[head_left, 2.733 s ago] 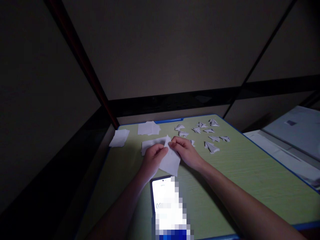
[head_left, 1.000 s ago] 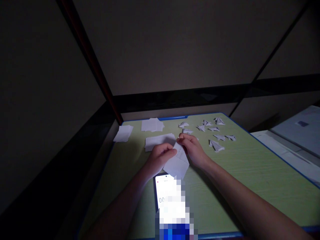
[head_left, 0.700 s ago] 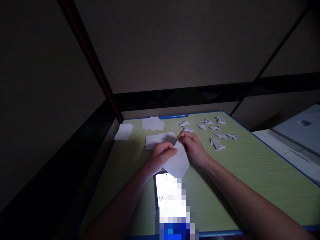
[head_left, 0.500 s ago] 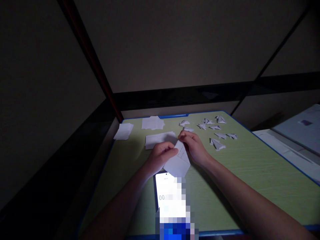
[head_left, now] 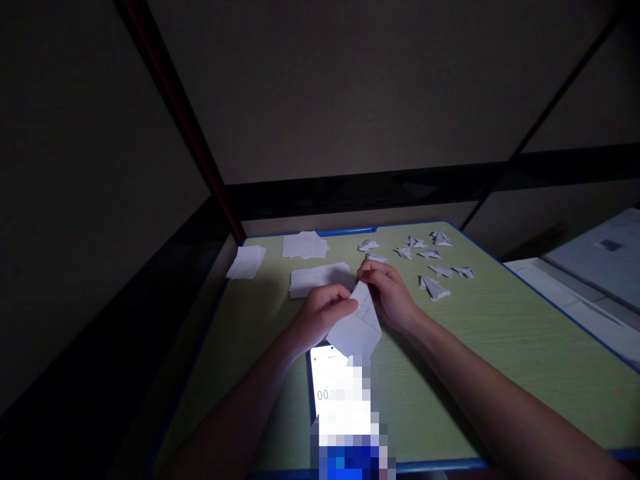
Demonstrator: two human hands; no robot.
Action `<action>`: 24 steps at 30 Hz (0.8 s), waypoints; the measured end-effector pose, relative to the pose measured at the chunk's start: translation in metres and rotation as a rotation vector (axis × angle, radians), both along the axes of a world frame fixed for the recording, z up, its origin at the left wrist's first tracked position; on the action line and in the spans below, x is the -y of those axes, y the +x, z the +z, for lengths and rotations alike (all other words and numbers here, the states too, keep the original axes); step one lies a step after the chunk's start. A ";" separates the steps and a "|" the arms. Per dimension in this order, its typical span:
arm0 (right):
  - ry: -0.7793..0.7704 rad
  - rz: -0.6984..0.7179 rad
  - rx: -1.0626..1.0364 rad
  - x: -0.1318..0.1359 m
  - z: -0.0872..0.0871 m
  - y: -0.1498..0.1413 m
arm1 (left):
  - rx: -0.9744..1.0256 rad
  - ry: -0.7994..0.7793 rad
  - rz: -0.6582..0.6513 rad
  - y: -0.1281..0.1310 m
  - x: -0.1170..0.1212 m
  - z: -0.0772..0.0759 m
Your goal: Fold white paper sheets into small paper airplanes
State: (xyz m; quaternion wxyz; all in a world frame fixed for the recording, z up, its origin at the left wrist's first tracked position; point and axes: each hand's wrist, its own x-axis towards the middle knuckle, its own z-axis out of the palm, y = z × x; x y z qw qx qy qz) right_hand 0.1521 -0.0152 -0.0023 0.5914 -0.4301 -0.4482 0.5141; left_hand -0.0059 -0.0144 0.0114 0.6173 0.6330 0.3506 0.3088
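The left hand (head_left: 320,315) and right hand (head_left: 389,293) pinch a creased sheet (head_left: 353,331) in their fingers above the tabletop (head_left: 500,340). Small folded papers (head_left: 435,289) lie at its two o'clock, a lit phone (head_left: 326,377) around six.

Lower center of the frame, the phone (head_left: 337,393) screen shows the digits "00" (the rest is pixelated). Small writing on the folded paper (head_left: 355,330), just above, is unreadable.

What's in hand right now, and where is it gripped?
A partly folded sheet of paper: left hand on its left edge, right hand at its narrow top end.
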 end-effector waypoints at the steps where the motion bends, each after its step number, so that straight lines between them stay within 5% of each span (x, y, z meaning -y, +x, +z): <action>1: -0.003 0.002 -0.012 0.000 0.000 0.000 | -0.002 0.002 -0.003 0.000 0.000 0.000; 24: -0.034 -0.003 0.007 -0.002 -0.004 0.002 | 0.015 -0.058 0.034 -0.001 -0.001 -0.003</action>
